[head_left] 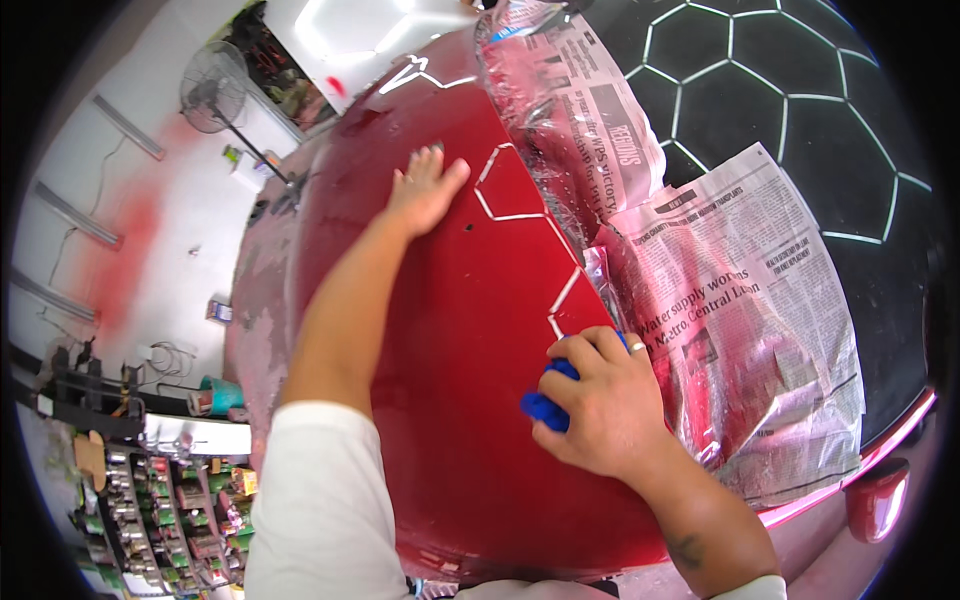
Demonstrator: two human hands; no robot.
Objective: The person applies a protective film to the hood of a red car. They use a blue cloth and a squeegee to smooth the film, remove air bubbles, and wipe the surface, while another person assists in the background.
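My left hand lies on the glossy red car panel, toward its far side, with its fingers stretched out and nothing in them. Nearer to me, my right hand is curled over a crumpled blue cloth and rests it on the panel near the right edge. Most of the cloth is hidden under that palm. Beside it, newspaper sheets and crinkled clear plastic film cover the seam between the red panel and the dark glass. Small dark marks show on the red paint.
A black pedestal fan stands by the white wall at the far left. Shelves with many cans fill the lower left. A red side mirror juts out at the lower right. White light lines reflect in paint and glass.
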